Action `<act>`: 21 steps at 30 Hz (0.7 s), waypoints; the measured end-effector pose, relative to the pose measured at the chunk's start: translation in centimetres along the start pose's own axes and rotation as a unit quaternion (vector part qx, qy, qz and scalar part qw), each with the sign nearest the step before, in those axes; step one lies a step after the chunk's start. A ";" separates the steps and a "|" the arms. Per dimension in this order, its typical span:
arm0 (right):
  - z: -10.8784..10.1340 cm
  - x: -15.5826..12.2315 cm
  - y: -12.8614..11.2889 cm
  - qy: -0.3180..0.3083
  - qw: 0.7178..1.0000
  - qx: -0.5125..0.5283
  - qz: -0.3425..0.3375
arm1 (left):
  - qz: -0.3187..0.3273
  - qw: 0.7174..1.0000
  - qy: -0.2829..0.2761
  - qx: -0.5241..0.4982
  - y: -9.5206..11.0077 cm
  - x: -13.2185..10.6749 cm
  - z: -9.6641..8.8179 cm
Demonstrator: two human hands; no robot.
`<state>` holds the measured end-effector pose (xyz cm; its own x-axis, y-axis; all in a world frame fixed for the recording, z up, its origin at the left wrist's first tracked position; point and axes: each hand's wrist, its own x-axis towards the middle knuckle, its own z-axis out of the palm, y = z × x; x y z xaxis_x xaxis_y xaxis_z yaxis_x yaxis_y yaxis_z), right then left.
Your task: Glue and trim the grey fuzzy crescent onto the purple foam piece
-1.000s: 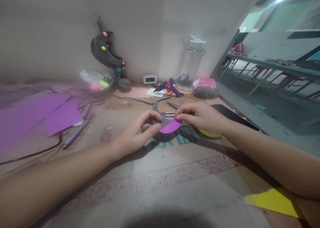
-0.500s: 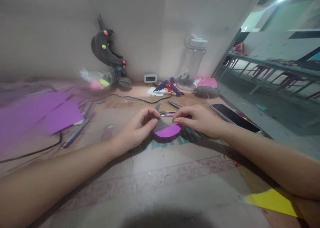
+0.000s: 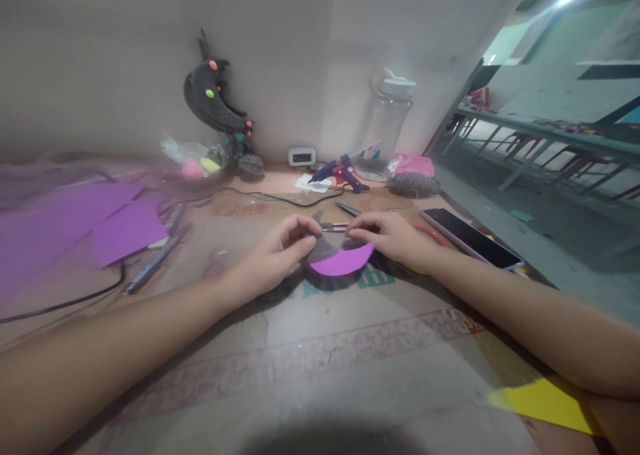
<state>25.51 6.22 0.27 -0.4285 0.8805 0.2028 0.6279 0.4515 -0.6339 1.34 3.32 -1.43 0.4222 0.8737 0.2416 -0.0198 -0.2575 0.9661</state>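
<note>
A purple crescent-shaped piece (image 3: pixel 344 262), partly wrapped in grey yarn (image 3: pixel 323 250), is held between my hands just above the table. My left hand (image 3: pixel 287 248) is closed, its thumb and fingers pinching the wrapped left part. My right hand (image 3: pixel 387 238) is closed too, thumb against fingers over the right end, with grey yarn at its fingertips; the strand's path is partly hidden. Just behind the fingertips lies a slim metal tool (image 3: pixel 333 228), mostly covered by the hands. A pointed metal tip (image 3: pixel 349 208) shows behind my right hand.
Purple sheets (image 3: pixel 127 232) and a pen (image 3: pixel 155 262) lie left. At the back stand a decorated dark crescent (image 3: pixel 207 102), clock (image 3: pixel 302 156), glue gun (image 3: pixel 340 172) with its cord, and bottle (image 3: pixel 390 122). A phone (image 3: pixel 473 238) and yellow sheet (image 3: pixel 545 402) lie right.
My right hand has shifted slightly and turned, and more of the purple crescent's right end shows beneath it. My left hand keeps its pinch in nearly the same place.
</note>
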 end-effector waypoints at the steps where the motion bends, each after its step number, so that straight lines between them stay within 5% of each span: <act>1: 0.2 0.1 0.4 0.001 1.000 0.006 -0.005 | -0.003 1.000 0.004 -0.008 0.0 0.1 0.0; 8: 0.7 -0.6 -0.1 0.118 0.971 -0.127 -0.166 | 0.016 0.997 0.067 0.024 0.2 0.2 0.1; 11: 1.0 -1.4 -1.6 0.150 0.983 -0.005 -0.107 | 0.038 0.992 0.099 0.065 0.3 0.1 0.1; 15: 1.9 -2.3 -2.7 0.098 0.973 0.211 -0.012 | 0.050 0.987 0.109 0.103 0.3 -0.1 0.0; 21: 2.9 -2.2 -3.1 0.017 0.947 0.301 0.115 | 0.045 0.992 0.065 0.093 0.5 -0.4 0.1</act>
<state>22.62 2.48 -0.43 -0.2983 0.9542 0.0247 0.2146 0.0923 -0.9723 1.20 2.80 -1.04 0.3048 0.8863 0.3486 0.1211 -0.3991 0.9089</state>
